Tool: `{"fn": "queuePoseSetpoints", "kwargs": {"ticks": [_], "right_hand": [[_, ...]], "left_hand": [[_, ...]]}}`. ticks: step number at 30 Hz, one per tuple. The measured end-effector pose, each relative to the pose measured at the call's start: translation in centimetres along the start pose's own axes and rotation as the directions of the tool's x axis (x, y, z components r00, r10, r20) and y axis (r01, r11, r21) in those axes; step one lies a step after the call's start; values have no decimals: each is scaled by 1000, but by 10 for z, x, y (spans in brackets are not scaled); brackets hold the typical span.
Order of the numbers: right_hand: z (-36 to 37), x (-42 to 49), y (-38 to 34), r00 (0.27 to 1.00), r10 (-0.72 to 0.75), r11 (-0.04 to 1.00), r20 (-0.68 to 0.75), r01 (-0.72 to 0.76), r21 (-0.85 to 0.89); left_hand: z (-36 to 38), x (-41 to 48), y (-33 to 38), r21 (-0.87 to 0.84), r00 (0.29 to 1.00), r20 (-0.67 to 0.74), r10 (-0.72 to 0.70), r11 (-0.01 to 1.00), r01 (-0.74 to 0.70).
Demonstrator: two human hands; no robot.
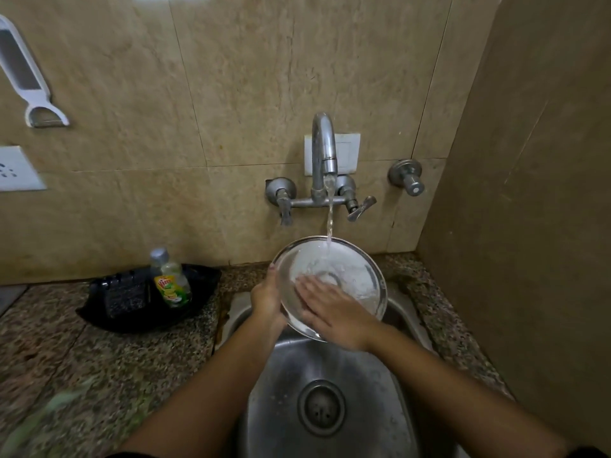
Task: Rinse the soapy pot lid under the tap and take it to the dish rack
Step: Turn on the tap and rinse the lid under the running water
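Pot lid [350,276] tilted, underside twd camera

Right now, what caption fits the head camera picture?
Left hand holds the pot lid under the running tap; right hand rubs it.

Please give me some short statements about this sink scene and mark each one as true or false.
1. Water from the tap falls onto the pot lid. True.
2. The left hand holds the lid by its rim. True.
3. The right hand turns a tap handle. False: it lies flat on the lid's face.
4. The dish soap bottle stands inside the sink. False: it sits in a black tray on the counter.
5. The lid lies on the sink floor. False: it is held above it.
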State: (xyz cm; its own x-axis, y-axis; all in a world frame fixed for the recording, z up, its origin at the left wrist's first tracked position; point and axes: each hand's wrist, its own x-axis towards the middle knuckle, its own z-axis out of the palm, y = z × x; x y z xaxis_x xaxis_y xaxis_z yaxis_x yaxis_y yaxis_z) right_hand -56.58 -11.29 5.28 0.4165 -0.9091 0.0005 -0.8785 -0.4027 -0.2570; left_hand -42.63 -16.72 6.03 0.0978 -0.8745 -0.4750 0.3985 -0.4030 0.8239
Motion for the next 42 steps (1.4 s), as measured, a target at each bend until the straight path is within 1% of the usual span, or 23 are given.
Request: {"fn": "queuePoseSetpoints", "kwargs": {"ticks": [1,3,5,6,7,9,12,15,17,20,22,24,25,26,28,29,31,33,35,37,39,40,42], "right_hand": [[2,-9,12,999,50,997,-14,-51,-56],[4,-12,35,965,238,957,-110,-252,-140],[-1,6,47,882,416,888,-220,-446,-108],[-5,19,47,847,458,870,-270,-489,-59],[-7,33,42,830,466,871,-305,-492,-7],[-11,54,23,883,360,929,-300,-368,30],[-9,47,-15,984,56,998,-171,-58,-9],[-3,10,-11,999,-38,999,2,38,-33],[-3,-11,10,1000,16,992,13,-14,-124],[-9,-11,40,974,185,950,-128,-210,-229],[-12,6,49,901,291,909,-321,-365,-202],[-20,31,49,802,375,889,-465,-453,-63],[-28,43,47,792,385,901,-474,-435,6],[-36,54,42,835,326,937,-442,-348,34],[-49,71,28,933,44,998,-357,-60,-32],[-53,75,21,942,-108,992,-317,82,-95],[-60,75,16,941,-254,962,-221,224,-153],[-63,70,26,953,-219,975,-211,210,-67],[-69,60,44,970,-8,971,-242,65,229],[-75,52,62,951,164,903,-261,-38,428],[-77,51,56,952,155,911,-263,-35,410],[-78,53,43,963,88,935,-254,9,355],[-80,60,16,972,-108,985,-207,134,113]], "left_hand": [[-3,-1,1,19,1000,-30,8,1000,-8],[-6,-5,1,19,999,-34,15,1000,-15],[-5,-9,-6,-9,1000,-7,-27,1000,27],[-4,-12,-10,-9,998,6,-56,998,56],[-1,-14,-13,0,998,12,-69,998,69],[3,-16,-17,9,997,28,-72,997,72],[4,-17,-13,-80,995,80,-53,995,59],[-4,-14,-5,-122,997,64,-45,991,53],[-9,-16,-3,-59,1000,-10,-25,998,25],[-10,-20,-5,-4,1000,6,5,1000,-5],[-10,-20,-6,37,998,63,13,999,-16],[-10,-20,-3,95,987,160,36,994,-52],[-9,-21,1,116,977,208,50,990,-75],[-9,-20,4,139,968,244,65,985,-101],[-6,-18,11,172,953,286,96,974,-149],[-5,-17,14,182,947,302,110,968,-170],[-1,-14,20,204,936,322,143,955,-216],[1,-11,23,218,924,346,163,944,-248],[-3,-9,28,232,925,338,172,938,-259],[-9,-5,32,231,934,321,157,943,-238],[-11,-2,36,233,929,333,159,941,-244],[-8,-4,36,251,921,349,173,930,-270],[0,-7,34,314,899,383,214,885,-345]]}}
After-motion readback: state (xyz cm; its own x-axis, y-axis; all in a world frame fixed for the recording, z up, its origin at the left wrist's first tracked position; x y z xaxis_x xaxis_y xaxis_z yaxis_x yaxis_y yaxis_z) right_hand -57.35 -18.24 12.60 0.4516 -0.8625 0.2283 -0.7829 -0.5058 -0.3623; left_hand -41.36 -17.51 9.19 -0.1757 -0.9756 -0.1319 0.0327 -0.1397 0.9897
